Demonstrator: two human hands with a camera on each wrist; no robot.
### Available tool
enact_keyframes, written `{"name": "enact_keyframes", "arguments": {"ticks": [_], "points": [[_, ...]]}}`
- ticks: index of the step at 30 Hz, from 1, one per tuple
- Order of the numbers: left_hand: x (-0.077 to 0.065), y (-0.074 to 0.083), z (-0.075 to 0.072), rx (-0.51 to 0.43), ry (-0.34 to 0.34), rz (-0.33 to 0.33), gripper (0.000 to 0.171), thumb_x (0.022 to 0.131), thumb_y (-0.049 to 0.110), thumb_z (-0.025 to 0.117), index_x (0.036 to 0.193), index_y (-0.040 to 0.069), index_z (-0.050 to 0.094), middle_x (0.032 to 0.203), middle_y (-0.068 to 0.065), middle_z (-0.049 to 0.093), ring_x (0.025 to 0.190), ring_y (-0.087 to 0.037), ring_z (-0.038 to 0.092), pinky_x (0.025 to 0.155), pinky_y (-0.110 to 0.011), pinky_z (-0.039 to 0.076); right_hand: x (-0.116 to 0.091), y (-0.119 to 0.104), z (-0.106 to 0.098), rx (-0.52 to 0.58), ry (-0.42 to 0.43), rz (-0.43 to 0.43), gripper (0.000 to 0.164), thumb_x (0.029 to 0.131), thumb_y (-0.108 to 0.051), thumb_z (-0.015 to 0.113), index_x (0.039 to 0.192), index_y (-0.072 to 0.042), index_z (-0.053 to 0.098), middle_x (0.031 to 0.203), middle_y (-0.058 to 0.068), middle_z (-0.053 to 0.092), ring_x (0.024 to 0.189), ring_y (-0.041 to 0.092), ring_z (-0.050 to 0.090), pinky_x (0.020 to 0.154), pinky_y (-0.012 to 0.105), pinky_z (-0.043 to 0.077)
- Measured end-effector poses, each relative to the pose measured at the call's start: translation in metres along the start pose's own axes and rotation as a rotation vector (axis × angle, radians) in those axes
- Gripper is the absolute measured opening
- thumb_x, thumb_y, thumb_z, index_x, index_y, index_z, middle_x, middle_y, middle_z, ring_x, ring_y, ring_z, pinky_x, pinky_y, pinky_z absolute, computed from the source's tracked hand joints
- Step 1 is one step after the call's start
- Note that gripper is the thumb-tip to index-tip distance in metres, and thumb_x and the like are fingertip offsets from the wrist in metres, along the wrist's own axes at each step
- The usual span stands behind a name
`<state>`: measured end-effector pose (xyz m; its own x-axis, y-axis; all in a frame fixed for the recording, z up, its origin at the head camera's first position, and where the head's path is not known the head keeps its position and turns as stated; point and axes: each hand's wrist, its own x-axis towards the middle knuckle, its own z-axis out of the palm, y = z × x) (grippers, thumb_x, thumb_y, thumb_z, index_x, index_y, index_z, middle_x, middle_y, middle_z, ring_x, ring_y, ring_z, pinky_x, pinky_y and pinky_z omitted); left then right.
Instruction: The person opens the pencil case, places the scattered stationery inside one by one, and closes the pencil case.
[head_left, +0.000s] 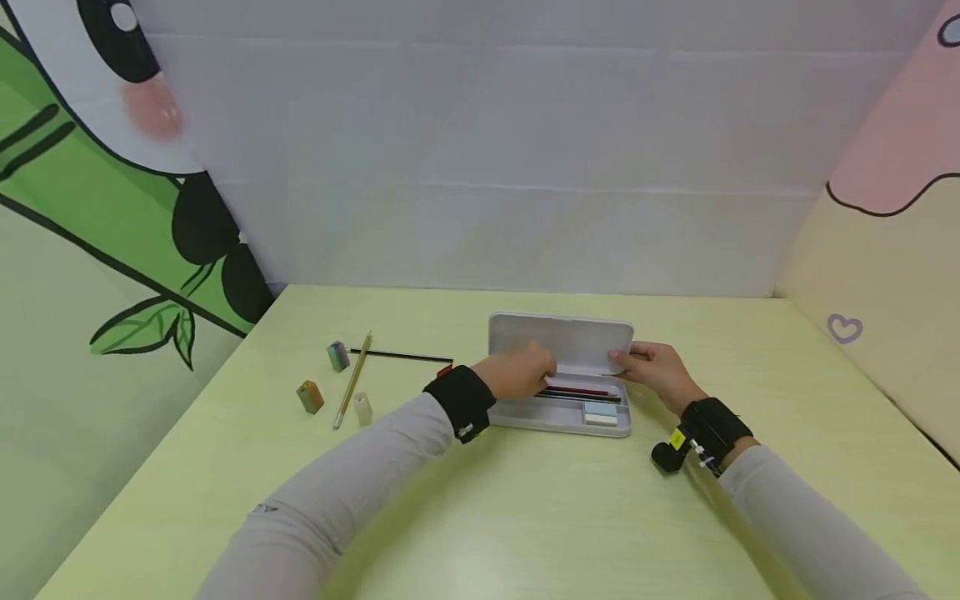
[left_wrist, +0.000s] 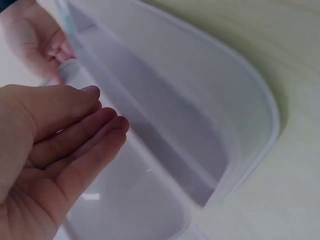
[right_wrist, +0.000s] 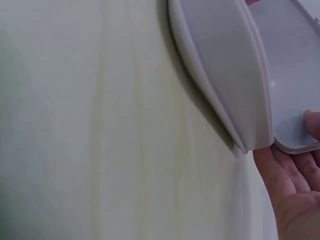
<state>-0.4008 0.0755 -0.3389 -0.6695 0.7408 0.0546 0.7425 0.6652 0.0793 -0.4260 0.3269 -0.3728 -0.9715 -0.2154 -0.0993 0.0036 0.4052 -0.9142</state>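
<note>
A white pencil case (head_left: 555,427) lies open on the table with its lid (head_left: 558,337) raised at the back. In its tray are a red pencil (head_left: 581,390), a black pencil (head_left: 600,397) and a light blue and white eraser (head_left: 600,414). My left hand (head_left: 517,371) is over the left part of the case. Its fingers are loosely bent and nothing shows between them in the left wrist view. With the thumb on the inner face and the fingers behind, my right hand (head_left: 656,371) grips the lid at its right edge.
Left of the case lie a gold pencil (head_left: 352,380) and a black pencil (head_left: 401,355), one crossing the other. Around them are a grey-green eraser (head_left: 338,356), an orange-green eraser (head_left: 310,397) and a white eraser (head_left: 363,409). A pale wall (head_left: 525,167) rises behind the table.
</note>
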Motion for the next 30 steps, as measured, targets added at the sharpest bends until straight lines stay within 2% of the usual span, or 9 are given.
{"name": "enact_keyframes", "arguments": {"ticks": [2, 4, 7, 10, 14, 18, 24, 27, 30], "points": [[-0.009, -0.002, -0.013, -0.020, 0.028, -0.031, 0.015, 0.092, 0.006, 0.059, 0.099, 0.001, 0.072, 0.097, -0.011, 0.073, 0.081, -0.016, 0.064, 0.076, -0.025, 0.051, 0.004, -0.001, -0.001, -0.004, -0.013, -0.016, 0.057, 0.095, -0.028, 0.059, 0.137, 0.008, 0.047, 0.140, 0.030, 0.048, 0.090, -0.006, 0.061, 0.086, 0.019, 0.055], [-0.020, -0.006, -0.028, -0.051, 0.063, -0.073, 0.013, 0.092, 0.005, 0.059, 0.094, 0.000, 0.072, 0.085, -0.009, 0.070, 0.076, -0.017, 0.062, 0.074, -0.027, 0.051, 0.008, -0.002, -0.003, 0.000, -0.024, -0.027, 0.058, 0.096, -0.028, 0.059, 0.138, 0.009, 0.045, 0.141, 0.031, 0.046, 0.089, -0.009, 0.059, 0.085, 0.018, 0.054], [-0.041, -0.015, -0.047, -0.078, 0.133, -0.161, 0.013, 0.090, 0.004, 0.061, 0.079, -0.001, 0.067, 0.067, -0.001, 0.050, 0.065, -0.012, 0.045, 0.064, -0.024, 0.040, 0.011, -0.006, -0.005, 0.000, -0.036, -0.038, 0.060, 0.095, -0.029, 0.059, 0.139, 0.009, 0.043, 0.142, 0.032, 0.044, 0.087, -0.012, 0.058, 0.084, 0.017, 0.054], [-0.066, -0.028, -0.060, -0.069, 0.200, -0.280, 0.021, 0.088, 0.003, 0.063, 0.068, 0.004, 0.058, 0.063, 0.003, 0.038, 0.061, -0.010, 0.033, 0.060, -0.024, 0.031, 0.014, -0.007, -0.007, -0.009, -0.044, -0.047, 0.063, 0.095, -0.031, 0.059, 0.140, 0.010, 0.042, 0.141, 0.032, 0.044, 0.086, -0.013, 0.058, 0.083, 0.016, 0.054], [-0.103, -0.051, -0.061, -0.067, 0.222, -0.463, 0.042, 0.088, 0.004, 0.064, 0.059, 0.015, 0.035, 0.060, 0.005, 0.023, 0.057, -0.009, 0.024, 0.057, -0.024, 0.023, 0.016, -0.006, -0.013, -0.041, -0.060, -0.066, 0.064, 0.095, -0.032, 0.060, 0.139, 0.012, 0.042, 0.132, 0.025, 0.057, 0.084, -0.012, 0.060, 0.081, 0.017, 0.055], [-0.131, -0.073, -0.053, -0.089, 0.195, -0.618, 0.054, 0.088, 0.001, 0.061, 0.063, 0.018, 0.016, 0.066, 0.004, 0.009, 0.058, -0.011, 0.011, 0.058, -0.027, 0.014, 0.013, -0.005, -0.021, -0.100, -0.079, -0.084, 0.063, 0.095, -0.031, 0.059, 0.137, 0.014, 0.042, 0.123, 0.014, 0.065, 0.082, -0.013, 0.061, 0.079, 0.016, 0.055], [-0.152, -0.092, -0.034, -0.058, 0.131, -0.752, 0.047, 0.081, -0.006, 0.055, 0.059, 0.015, 0.020, 0.064, 0.003, 0.013, 0.057, -0.011, 0.016, 0.054, -0.024, 0.018, 0.011, -0.007, -0.028, -0.150, -0.110, -0.114, 0.062, 0.096, -0.030, 0.058, 0.135, 0.016, 0.043, 0.120, 0.016, 0.066, 0.082, -0.013, 0.061, 0.079, 0.015, 0.055], [-0.157, -0.096, -0.027, -0.061, 0.065, -0.836, 0.033, 0.081, -0.003, 0.059, 0.060, 0.008, 0.035, 0.063, -0.002, 0.030, 0.056, -0.013, 0.029, 0.052, -0.024, 0.028, 0.013, -0.009, -0.029, -0.156, -0.132, -0.118, 0.062, 0.096, -0.031, 0.059, 0.134, 0.016, 0.045, 0.109, -0.002, 0.069, 0.082, -0.012, 0.062, 0.078, 0.014, 0.054], [-0.161, -0.100, -0.025, -0.046, 0.034, -0.920, 0.013, 0.078, -0.001, 0.067, 0.074, -0.002, 0.055, 0.074, -0.013, 0.056, 0.061, -0.018, 0.049, 0.053, -0.025, 0.042, 0.017, -0.014, -0.027, -0.159, -0.142, -0.135, 0.062, 0.095, -0.031, 0.059, 0.133, 0.015, 0.046, 0.103, -0.015, 0.067, 0.083, -0.012, 0.061, 0.078, 0.014, 0.054]]}}
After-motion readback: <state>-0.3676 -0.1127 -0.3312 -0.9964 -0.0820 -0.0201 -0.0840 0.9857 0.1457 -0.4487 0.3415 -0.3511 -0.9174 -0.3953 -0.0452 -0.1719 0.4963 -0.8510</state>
